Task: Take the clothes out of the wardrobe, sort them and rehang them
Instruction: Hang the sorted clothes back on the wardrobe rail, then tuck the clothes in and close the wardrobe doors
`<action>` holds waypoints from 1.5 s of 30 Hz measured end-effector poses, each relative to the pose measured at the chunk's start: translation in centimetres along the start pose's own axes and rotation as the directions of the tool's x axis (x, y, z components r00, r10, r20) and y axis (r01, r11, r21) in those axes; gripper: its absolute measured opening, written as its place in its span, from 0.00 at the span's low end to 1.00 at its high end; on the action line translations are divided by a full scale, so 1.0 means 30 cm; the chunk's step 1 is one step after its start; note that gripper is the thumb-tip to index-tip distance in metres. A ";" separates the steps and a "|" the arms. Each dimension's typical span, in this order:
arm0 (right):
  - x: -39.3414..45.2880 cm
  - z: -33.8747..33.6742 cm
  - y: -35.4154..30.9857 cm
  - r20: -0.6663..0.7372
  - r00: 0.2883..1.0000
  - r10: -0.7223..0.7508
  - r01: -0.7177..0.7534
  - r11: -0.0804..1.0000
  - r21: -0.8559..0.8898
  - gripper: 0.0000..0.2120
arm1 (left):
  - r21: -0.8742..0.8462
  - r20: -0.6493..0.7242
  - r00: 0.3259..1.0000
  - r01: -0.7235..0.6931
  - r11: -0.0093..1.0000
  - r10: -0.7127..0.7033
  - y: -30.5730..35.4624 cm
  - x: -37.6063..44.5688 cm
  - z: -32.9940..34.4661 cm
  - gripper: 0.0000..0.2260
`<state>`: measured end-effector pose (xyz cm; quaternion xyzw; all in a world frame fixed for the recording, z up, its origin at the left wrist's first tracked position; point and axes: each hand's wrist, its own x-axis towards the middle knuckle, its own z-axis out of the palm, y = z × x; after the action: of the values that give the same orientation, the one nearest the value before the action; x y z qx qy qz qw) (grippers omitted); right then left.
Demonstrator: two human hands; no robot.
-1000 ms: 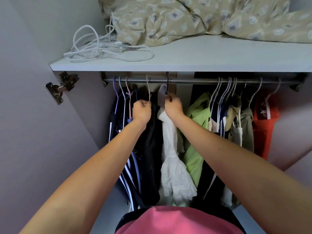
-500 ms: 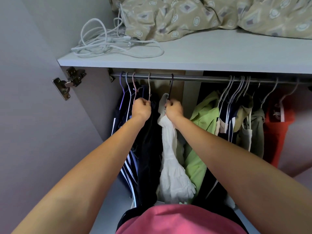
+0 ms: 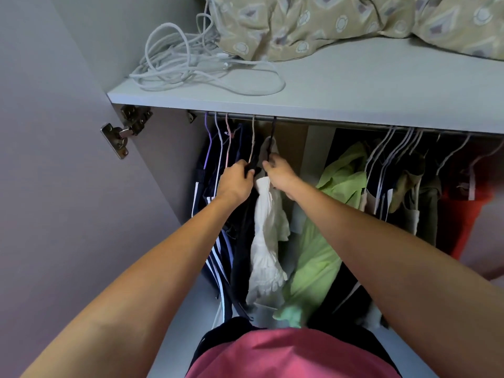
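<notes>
Both my arms reach into the wardrobe under the hanging rail (image 3: pixel 341 124). My left hand (image 3: pixel 236 181) grips the top of a black garment (image 3: pixel 242 241) that hangs from a pale hanger (image 3: pixel 253 137). My right hand (image 3: pixel 279 173) holds the neck of a dark hanger (image 3: pixel 272 137) that carries a white ruffled garment (image 3: pixel 266 241). Dark striped clothes (image 3: pixel 215 241) hang to the left. To the right hang a lime green garment (image 3: pixel 324 241), olive clothes (image 3: pixel 420 197) and a red garment (image 3: pixel 463 216).
A white shelf (image 3: pixel 341 85) above the rail carries a coiled white cable (image 3: pixel 185 61) and patterned beige bedding (image 3: pixel 341 20). The open door (image 3: pixel 54 186) with its metal hinge (image 3: pixel 125 129) stands on the left. My pink top (image 3: pixel 286 356) fills the lower edge.
My view has tilted down and moved closer, so the rail sits tucked under the shelf edge. My hands have drawn closer together at the two hangers' necks and keep their grips.
</notes>
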<state>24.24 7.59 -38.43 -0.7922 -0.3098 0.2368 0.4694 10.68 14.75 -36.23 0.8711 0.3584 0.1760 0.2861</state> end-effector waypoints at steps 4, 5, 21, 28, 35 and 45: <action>-0.047 0.007 0.036 -0.170 0.985 0.023 -0.046 0.990 -0.132 0.19 | -0.002 0.031 0.999 -0.027 1.000 0.027 -0.005 -0.032 -0.010 0.11; -0.066 0.006 0.042 -0.194 0.981 0.031 -0.061 0.987 -0.150 0.20 | -0.003 0.035 0.999 -0.036 0.999 0.036 -0.006 -0.041 -0.014 0.11; -0.393 0.006 0.076 -0.204 0.978 0.032 -0.066 0.985 -0.162 0.27 | 0.122 0.185 0.965 -0.210 0.970 0.186 -0.068 -0.224 -0.096 0.27; -0.606 -0.058 0.079 -0.280 0.956 0.084 -0.126 0.982 -0.137 0.26 | 0.125 0.182 0.935 -0.330 0.936 0.305 -0.041 -0.342 -0.104 0.22; -0.835 -0.165 0.076 -0.321 0.947 0.011 -0.062 0.987 -0.150 0.23 | 0.086 0.137 0.886 -0.455 0.886 0.442 0.057 -0.488 -0.126 0.18; -1.366 -0.393 0.131 -0.378 0.924 -0.067 -0.007 0.982 -0.189 0.22 | 0.055 0.112 0.831 -0.553 0.831 0.545 0.324 -0.898 -0.121 0.18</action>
<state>4.64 -30.11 -33.19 -0.8588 -0.2453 0.0404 0.4479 -4.44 -9.04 -30.09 0.9557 0.0868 0.1954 0.2021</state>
